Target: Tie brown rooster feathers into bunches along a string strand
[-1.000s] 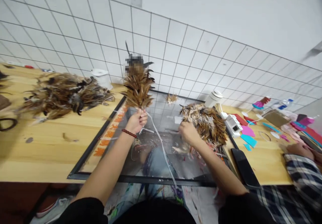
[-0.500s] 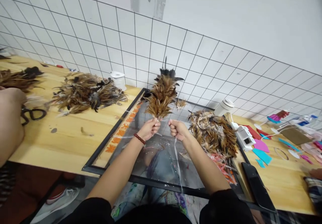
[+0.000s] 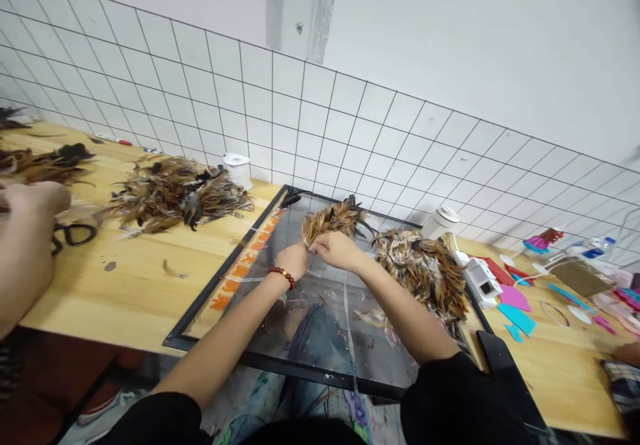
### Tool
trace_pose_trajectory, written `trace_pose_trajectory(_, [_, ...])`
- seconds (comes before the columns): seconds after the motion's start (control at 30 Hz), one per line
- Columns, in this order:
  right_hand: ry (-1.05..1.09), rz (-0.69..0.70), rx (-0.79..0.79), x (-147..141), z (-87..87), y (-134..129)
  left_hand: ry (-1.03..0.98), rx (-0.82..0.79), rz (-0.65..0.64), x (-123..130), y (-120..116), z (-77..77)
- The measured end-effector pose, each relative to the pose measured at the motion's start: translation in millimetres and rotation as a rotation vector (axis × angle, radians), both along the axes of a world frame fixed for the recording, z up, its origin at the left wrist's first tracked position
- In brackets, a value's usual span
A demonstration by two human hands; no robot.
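Observation:
Brown and black feathers gathered into a bundle [image 3: 334,218] lean to the right over the glass-topped frame. My left hand [image 3: 294,260], with a red bead bracelet at the wrist, is closed around the bundle's base. Right against it, my right hand [image 3: 336,250] pinches at the same base, its fingertips partly hidden. A thin white strip [image 3: 349,318] hangs from below my right hand to the frame's near edge. Just right of my hands lies a loose heap of brown and pale feathers [image 3: 423,268].
Another person's hand [image 3: 30,231] is at the left by black-handled scissors [image 3: 75,233]. A second feather pile [image 3: 175,195] and a white roll [image 3: 237,170] lie on the wooden table. To the right are a white power strip [image 3: 483,285], a phone [image 3: 505,371] and coloured pieces [image 3: 517,315].
The feather bundle has tipped from upright to leaning right. My right hand has moved left, from holding the strip out to the side, to meet my left hand at the bundle's base.

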State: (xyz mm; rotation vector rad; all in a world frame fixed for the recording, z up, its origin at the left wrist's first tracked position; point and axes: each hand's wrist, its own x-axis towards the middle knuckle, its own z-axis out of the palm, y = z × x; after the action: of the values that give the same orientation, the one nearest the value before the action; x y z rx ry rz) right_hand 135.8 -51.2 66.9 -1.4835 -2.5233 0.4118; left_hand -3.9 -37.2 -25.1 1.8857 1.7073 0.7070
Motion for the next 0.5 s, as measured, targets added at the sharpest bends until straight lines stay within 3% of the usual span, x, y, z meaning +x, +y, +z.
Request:
trace_pose_trajectory(0.13, [-0.12,-0.145,0.183,-12,32.3,25,-0.022,0.287,-0.023,-10,-18,19.8])
trace_pose_trajectory(0.23, [-0.081,-0.17,0.199,-20,40.9,45,-0.248,0.378,-0.121,-17,-34,40.7])
trace_pose_trajectory(0.33, [0.013,-0.098,0.201,-31,38.4,57,-0.555,0.314,-0.216,-28,-41,62.8])
trace_pose_trajectory(0.4, [0.119,-0.06,0.182,-30,33.1,61,-0.657,0.237,-0.274,-41,-36,75.6])
trace_pose_trajectory(0.5, [0.257,-0.075,-0.049,-3,20.6,65,-0.656,0.093,-0.386,-77,-20,89.4])
